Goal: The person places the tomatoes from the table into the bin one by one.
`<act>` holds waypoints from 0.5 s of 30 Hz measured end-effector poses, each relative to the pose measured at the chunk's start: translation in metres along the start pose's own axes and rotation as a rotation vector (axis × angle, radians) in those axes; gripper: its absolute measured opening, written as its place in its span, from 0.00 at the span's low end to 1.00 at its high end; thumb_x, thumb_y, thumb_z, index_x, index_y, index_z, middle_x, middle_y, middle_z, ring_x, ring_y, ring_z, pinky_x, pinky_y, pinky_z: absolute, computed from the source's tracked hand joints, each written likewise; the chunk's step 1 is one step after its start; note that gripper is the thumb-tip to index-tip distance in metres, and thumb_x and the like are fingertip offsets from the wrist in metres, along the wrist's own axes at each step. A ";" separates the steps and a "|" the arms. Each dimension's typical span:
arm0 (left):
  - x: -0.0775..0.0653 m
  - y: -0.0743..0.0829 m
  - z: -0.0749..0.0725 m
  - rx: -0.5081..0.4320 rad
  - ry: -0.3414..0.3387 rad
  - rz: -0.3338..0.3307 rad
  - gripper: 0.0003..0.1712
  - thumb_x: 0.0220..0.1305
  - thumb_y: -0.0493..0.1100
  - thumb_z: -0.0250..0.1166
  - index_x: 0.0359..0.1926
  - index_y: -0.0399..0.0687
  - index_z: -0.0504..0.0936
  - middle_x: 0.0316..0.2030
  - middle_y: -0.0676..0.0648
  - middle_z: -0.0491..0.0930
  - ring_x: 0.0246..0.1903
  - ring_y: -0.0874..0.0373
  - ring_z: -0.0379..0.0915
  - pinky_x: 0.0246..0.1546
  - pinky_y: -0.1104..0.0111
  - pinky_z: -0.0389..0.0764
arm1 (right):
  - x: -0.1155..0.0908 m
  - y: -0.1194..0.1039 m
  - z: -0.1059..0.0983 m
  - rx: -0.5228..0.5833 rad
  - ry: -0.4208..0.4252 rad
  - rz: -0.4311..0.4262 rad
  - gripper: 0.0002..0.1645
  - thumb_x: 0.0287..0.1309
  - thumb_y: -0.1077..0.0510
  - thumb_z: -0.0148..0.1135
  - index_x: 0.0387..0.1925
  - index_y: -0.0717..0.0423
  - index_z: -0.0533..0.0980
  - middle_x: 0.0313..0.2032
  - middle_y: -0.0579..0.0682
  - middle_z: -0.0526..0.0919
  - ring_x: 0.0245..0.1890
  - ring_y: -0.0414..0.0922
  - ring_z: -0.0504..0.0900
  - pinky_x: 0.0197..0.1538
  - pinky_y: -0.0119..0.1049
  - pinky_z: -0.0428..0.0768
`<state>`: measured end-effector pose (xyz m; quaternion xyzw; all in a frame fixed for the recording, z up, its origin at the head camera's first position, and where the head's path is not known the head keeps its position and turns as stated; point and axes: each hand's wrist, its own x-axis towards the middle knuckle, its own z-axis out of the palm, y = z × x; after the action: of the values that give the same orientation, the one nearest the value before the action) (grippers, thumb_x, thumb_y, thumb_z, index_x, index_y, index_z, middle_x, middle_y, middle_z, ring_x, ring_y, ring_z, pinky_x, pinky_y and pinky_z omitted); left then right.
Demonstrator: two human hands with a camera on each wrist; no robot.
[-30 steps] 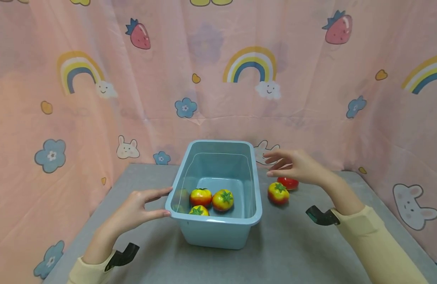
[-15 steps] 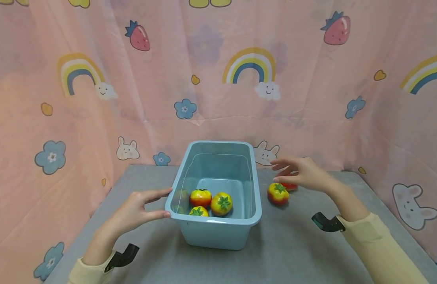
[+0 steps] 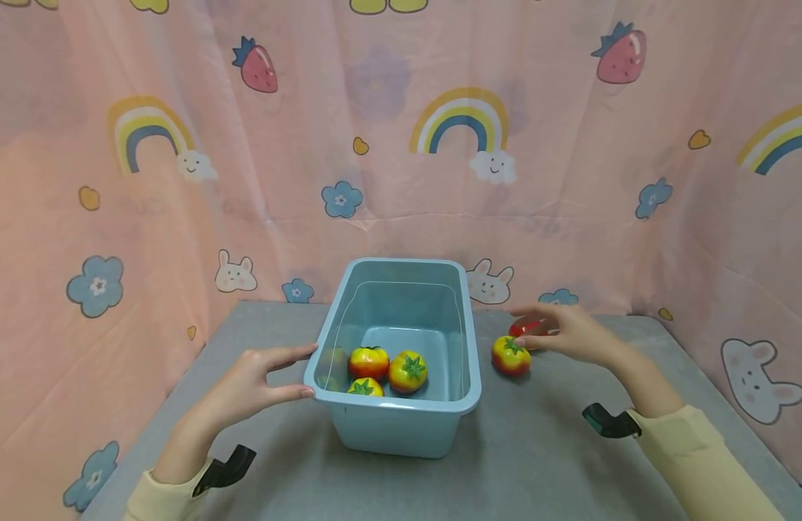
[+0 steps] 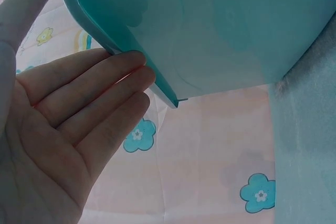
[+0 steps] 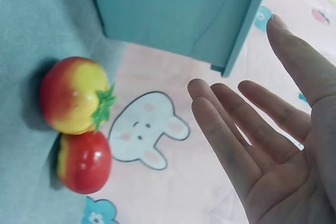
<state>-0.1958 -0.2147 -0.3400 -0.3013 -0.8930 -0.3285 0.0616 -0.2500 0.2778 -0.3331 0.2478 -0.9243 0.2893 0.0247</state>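
Observation:
A light blue plastic bin (image 3: 401, 428) stands on the table with three red-and-yellow toy tomatoes inside, one of them (image 3: 407, 373) showing its green leaf top. At the bin's left rim, my left hand (image 3: 247, 383) touches with its fingertips, the fingers fairly straight in the left wrist view. To the right of the bin lie a red-and-yellow toy tomato (image 3: 508, 359) and a redder one (image 5: 86, 162), side by side. Over that pair hovers my right hand (image 3: 573, 334); the right wrist view shows its fingers extended, holding nothing. It partly hides the redder one in the head view.
The grey table (image 3: 538, 449) carries the bin and the loose tomatoes. Behind and at both sides hangs a pink curtain (image 3: 401, 195) printed with rainbows, rabbits and flowers. Dark wrist mounts (image 3: 611, 421) stick out from both sleeves.
My right hand has moved away from the bin, rightward and down towards the two loose tomatoes. My left hand stays at the bin's rim.

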 end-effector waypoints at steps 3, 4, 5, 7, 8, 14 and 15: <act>0.000 0.000 0.000 0.000 -0.002 -0.003 0.38 0.51 0.61 0.69 0.61 0.50 0.75 0.57 0.50 0.78 0.55 0.50 0.76 0.51 0.57 0.80 | -0.002 0.006 0.003 0.004 0.009 0.006 0.30 0.55 0.45 0.67 0.56 0.53 0.74 0.48 0.55 0.83 0.44 0.52 0.84 0.39 0.36 0.86; 0.000 0.000 0.000 -0.001 -0.003 -0.004 0.38 0.51 0.61 0.69 0.61 0.50 0.75 0.57 0.50 0.78 0.55 0.50 0.76 0.51 0.57 0.80 | -0.002 0.008 0.005 0.006 0.010 0.013 0.30 0.55 0.45 0.67 0.56 0.54 0.74 0.48 0.55 0.83 0.44 0.51 0.84 0.39 0.37 0.86; 0.000 0.000 0.000 -0.004 -0.003 -0.005 0.38 0.51 0.61 0.69 0.61 0.50 0.75 0.57 0.50 0.78 0.55 0.50 0.76 0.51 0.57 0.80 | -0.003 0.010 0.006 0.008 0.011 0.021 0.30 0.54 0.45 0.67 0.56 0.54 0.75 0.49 0.55 0.83 0.44 0.51 0.85 0.39 0.37 0.86; 0.000 0.000 0.000 -0.010 -0.003 -0.004 0.38 0.51 0.61 0.69 0.61 0.50 0.75 0.57 0.50 0.78 0.55 0.50 0.76 0.51 0.57 0.80 | -0.004 0.014 0.008 0.006 0.010 0.036 0.30 0.55 0.45 0.67 0.56 0.55 0.75 0.49 0.56 0.82 0.43 0.52 0.84 0.39 0.39 0.86; 0.000 0.000 0.000 -0.012 -0.001 -0.003 0.38 0.51 0.60 0.69 0.61 0.49 0.75 0.57 0.50 0.78 0.55 0.50 0.76 0.51 0.57 0.80 | -0.004 0.016 0.009 0.005 0.008 0.043 0.29 0.55 0.45 0.66 0.55 0.55 0.75 0.49 0.57 0.82 0.43 0.52 0.84 0.39 0.40 0.86; 0.000 0.000 0.000 -0.015 0.003 0.008 0.38 0.51 0.60 0.70 0.61 0.49 0.75 0.57 0.50 0.78 0.56 0.51 0.76 0.51 0.57 0.80 | -0.006 0.029 0.016 0.004 0.013 0.080 0.28 0.55 0.45 0.67 0.52 0.56 0.76 0.48 0.58 0.82 0.42 0.52 0.84 0.40 0.42 0.85; 0.000 0.000 0.000 -0.015 0.003 0.008 0.38 0.51 0.60 0.70 0.61 0.49 0.75 0.57 0.50 0.78 0.56 0.51 0.76 0.51 0.57 0.80 | -0.007 0.031 0.017 0.006 0.011 0.087 0.28 0.55 0.45 0.67 0.52 0.57 0.76 0.48 0.58 0.82 0.42 0.52 0.83 0.40 0.42 0.85</act>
<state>-0.1957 -0.2150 -0.3407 -0.3050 -0.8891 -0.3355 0.0619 -0.2571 0.2935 -0.3644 0.2060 -0.9331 0.2943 0.0166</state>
